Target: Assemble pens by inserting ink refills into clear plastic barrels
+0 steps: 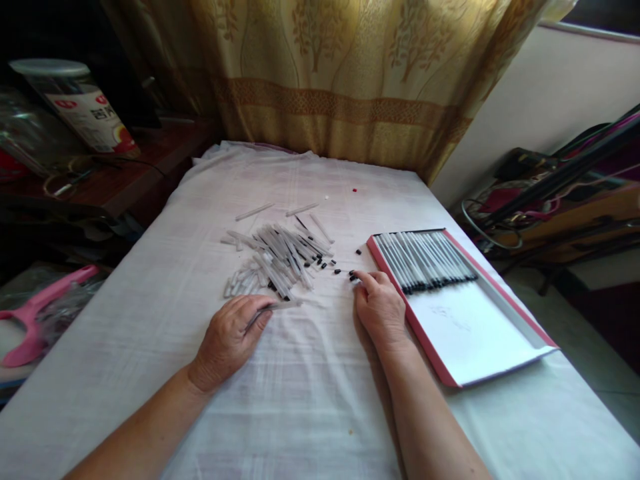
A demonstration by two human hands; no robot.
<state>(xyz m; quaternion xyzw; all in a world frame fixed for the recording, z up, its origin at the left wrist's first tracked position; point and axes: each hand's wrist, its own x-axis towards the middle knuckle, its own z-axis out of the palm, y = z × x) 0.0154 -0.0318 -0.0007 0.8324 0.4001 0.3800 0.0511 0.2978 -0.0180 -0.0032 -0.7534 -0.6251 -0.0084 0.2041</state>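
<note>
My left hand (230,337) is closed around a clear plastic pen barrel (287,305), its free end pointing right. Just beyond it lies a loose pile of similar translucent barrels (273,250), some with dark ends. My right hand (380,307) has its thumb and index finger brought together at a small black pen plug (351,273); the fingertips partly hide the grip. Several more black plugs (337,271) are scattered between the pile and this hand. To the right, a shallow pink-edged box (430,360) holds a row of barrels with black ends (425,260).
A white cloth (300,413) covers the bed-like surface. A tiny red piece (355,190) lies toward the patterned curtain (325,80). At left stand a lidded jar (85,110) on a dark table and a pink plastic handle (37,320). Cluttered items are at far right.
</note>
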